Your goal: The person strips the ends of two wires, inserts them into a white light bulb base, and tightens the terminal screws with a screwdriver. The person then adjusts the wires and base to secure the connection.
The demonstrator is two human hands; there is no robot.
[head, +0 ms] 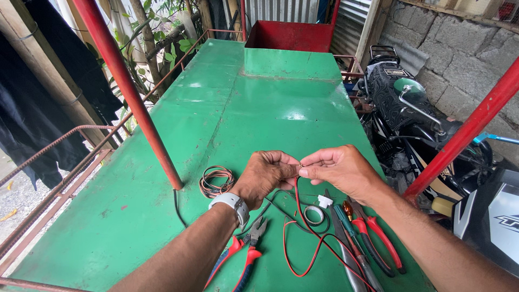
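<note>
Green metal top [238, 108] under red posts [127, 86], block wall [459, 59] behind.

Both forearms are reaching forward, the left hand [266, 176] and right hand [338, 168] meeting fingertip to fingertip, pinching.

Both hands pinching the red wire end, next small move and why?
Probably twist the wire tips together: left hand and right hand meet fingertip to fingertip on the red wire end, while the pliers lie untouched on the green metal top.

Bare forearms, no sleeves; a white wristwatch [231, 204] on the left wrist.
</note>
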